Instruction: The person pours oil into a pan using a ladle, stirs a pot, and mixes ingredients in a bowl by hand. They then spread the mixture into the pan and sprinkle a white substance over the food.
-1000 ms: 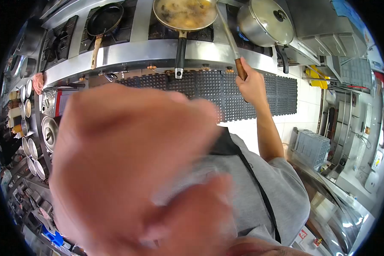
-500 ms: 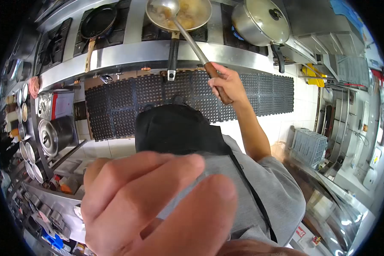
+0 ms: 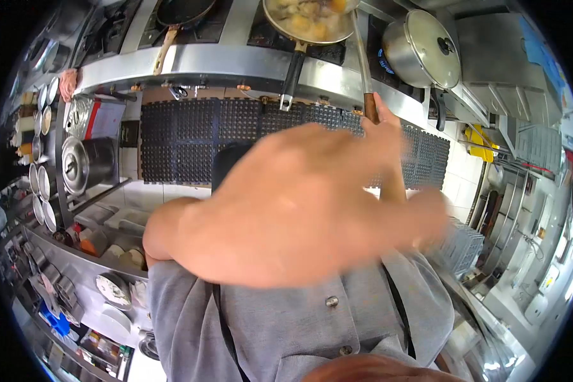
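My left hand [image 3: 299, 204] is very close to the camera, blurred, with its thumb and fingers apart and nothing seen in it. Behind it, my right hand [image 3: 383, 124] is partly hidden and wrapped round the brown handle [image 3: 370, 107] of a long metal ladle [image 3: 361, 57]. The ladle's shaft runs up to the right edge of a frying pan [image 3: 299, 38]. Yellow and orange chunks [image 3: 309, 24] lie in the pan, which rests on the stove with its black handle [image 3: 292, 77] towards me. The ladle's bowl is out of view.
A lidded pot [image 3: 423, 51] stands over a blue flame to the right. An empty black pan [image 3: 183, 9] is on the left burner. Black mats [image 3: 184, 140] cover the floor before the stove. A steel pot [image 3: 92, 162] sits on the left shelving.
My left hand has moved up and right across the view and its fingers have spread. The view has shifted, and the ladle now lies at the pan's right side.
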`<control>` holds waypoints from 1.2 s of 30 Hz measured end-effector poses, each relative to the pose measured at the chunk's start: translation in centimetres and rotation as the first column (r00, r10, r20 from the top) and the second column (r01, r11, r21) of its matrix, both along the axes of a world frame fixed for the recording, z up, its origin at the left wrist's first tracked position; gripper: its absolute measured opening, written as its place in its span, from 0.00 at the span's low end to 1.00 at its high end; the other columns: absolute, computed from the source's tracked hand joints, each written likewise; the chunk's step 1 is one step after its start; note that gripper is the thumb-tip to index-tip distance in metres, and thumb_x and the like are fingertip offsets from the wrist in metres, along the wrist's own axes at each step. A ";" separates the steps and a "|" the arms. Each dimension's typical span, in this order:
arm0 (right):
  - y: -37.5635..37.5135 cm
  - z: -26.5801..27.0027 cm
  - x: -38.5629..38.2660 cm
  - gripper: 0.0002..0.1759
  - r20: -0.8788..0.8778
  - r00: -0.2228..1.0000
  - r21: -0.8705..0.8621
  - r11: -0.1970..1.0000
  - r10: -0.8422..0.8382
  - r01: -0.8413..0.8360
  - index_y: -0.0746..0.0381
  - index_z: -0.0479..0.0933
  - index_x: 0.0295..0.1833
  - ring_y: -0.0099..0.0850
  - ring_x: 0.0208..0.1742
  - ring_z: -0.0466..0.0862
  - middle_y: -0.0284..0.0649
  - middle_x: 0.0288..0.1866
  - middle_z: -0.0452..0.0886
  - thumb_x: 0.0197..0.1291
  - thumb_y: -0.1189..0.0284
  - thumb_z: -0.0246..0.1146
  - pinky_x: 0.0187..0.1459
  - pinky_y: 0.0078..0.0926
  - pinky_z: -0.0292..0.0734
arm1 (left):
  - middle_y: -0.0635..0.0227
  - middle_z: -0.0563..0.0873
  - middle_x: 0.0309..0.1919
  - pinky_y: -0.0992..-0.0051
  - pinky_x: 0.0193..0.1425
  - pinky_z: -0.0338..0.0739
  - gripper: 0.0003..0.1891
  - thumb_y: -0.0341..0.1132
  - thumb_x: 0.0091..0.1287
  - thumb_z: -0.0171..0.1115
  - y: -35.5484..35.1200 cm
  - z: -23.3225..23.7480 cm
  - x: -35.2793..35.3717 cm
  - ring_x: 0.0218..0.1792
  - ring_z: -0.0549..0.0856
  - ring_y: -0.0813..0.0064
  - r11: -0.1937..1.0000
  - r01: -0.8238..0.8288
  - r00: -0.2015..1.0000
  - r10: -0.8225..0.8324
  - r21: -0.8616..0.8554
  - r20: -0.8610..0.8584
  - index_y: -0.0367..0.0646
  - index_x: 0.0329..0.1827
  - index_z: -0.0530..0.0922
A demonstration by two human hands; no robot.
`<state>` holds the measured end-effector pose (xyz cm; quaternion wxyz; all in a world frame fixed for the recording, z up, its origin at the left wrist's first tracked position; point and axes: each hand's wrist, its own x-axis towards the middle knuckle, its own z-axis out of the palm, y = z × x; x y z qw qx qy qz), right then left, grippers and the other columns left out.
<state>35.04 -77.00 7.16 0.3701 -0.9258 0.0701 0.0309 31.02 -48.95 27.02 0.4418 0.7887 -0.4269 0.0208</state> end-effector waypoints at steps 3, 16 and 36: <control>0.0 -0.5 -0.1 0.38 0.031 0.999 -0.242 0.970 0.042 -0.033 0.63 0.65 0.69 0.44 0.25 0.81 0.55 0.26 0.78 0.48 0.73 0.63 0.34 0.38 0.76 | 0.62 0.79 0.37 0.74 0.36 0.77 0.14 0.22 0.55 0.63 1.4 -4.9 0.3 0.34 0.83 0.66 0.991 -0.137 0.955 0.128 -0.014 -0.268 0.40 0.44 0.73; 0.1 0.4 0.7 0.40 -0.337 0.941 0.817 0.498 0.003 0.291 0.66 0.60 0.72 0.25 0.17 0.76 0.40 0.26 0.78 0.51 0.84 0.62 0.17 0.23 0.69 | 0.69 0.78 0.25 0.77 0.24 0.72 0.10 0.35 0.64 0.62 13.8 -39.6 -10.2 0.23 0.78 0.79 0.631 -0.589 -0.057 0.591 0.505 -0.805 0.42 0.43 0.71; -1.1 -6.8 2.2 0.38 0.133 0.949 -0.670 0.731 0.285 -0.126 0.60 0.63 0.69 0.45 0.27 0.83 0.49 0.32 0.78 0.49 0.74 0.64 0.29 0.42 0.80 | 0.68 0.78 0.20 0.71 0.21 0.72 0.12 0.42 0.65 0.61 14.0 -47.6 -19.3 0.21 0.77 0.74 0.466 -0.620 -0.268 0.630 0.631 -0.729 0.41 0.41 0.76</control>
